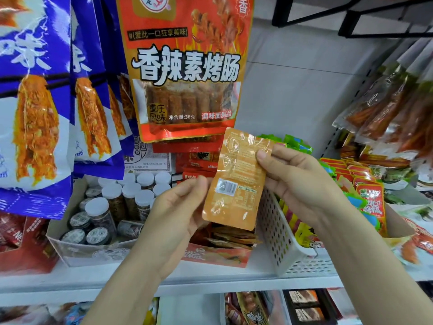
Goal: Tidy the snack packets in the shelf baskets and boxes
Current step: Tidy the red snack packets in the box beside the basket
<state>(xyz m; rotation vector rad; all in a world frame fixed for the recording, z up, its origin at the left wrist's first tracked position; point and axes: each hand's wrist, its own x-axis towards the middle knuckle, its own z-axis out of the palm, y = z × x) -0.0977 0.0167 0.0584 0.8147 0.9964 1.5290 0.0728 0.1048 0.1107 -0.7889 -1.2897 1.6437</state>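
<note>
An orange snack packet is held up in front of the shelf, its printed back with a barcode facing me. My left hand grips its lower left edge, fingers curled behind it. My right hand pinches its upper right edge between thumb and fingers. Below the packet stands an orange cardboard box with several similar flat packets lying in it. A white perforated basket to the right holds yellow, green and red packets.
Large red and blue snack bags hang close at the upper left. A display box of white-capped jars stands left. Red packets and hanging clear bags fill the right. The white shelf edge runs below.
</note>
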